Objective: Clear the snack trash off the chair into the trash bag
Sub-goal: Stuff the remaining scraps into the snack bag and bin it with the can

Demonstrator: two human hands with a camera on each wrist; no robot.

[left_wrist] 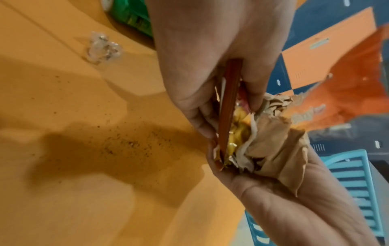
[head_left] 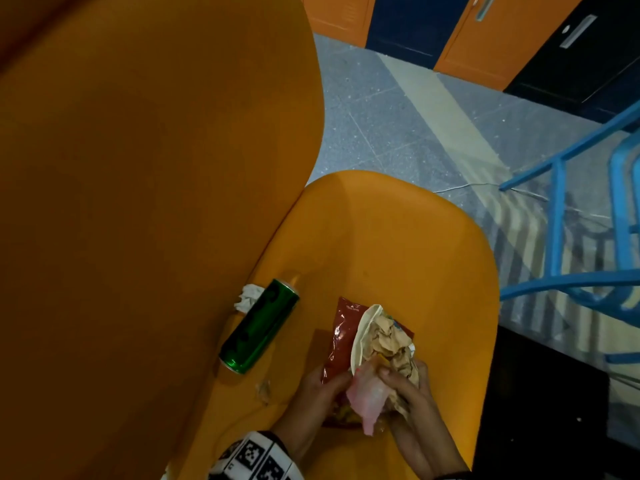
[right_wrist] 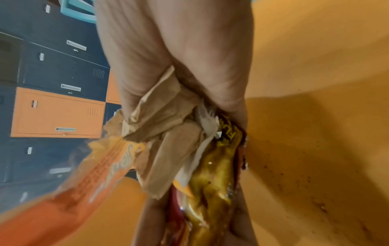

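Observation:
On the orange chair seat (head_left: 398,244) both hands hold one bundle of snack trash. My left hand (head_left: 329,382) pinches the red snack bag (head_left: 341,336) by its near end; the left wrist view shows that red edge (left_wrist: 229,103) between thumb and fingers. My right hand (head_left: 398,379) grips crumpled brown paper (head_left: 389,336) together with a pink scrap (head_left: 367,398). The right wrist view shows that paper (right_wrist: 164,121), a yellow wrapper (right_wrist: 210,174) and an orange bag (right_wrist: 73,191) pressed together. A green can (head_left: 259,327) lies on its side to the left, with a white tissue (head_left: 247,297) behind it.
A small clear wrapper (head_left: 265,389) and crumbs (left_wrist: 130,141) lie on the seat near my left hand. The tall chair back (head_left: 138,202) fills the left. A blue chair frame (head_left: 561,237) stands to the right, above a dark shape (head_left: 540,393) on the floor. Lockers (head_left: 502,36) line the far wall.

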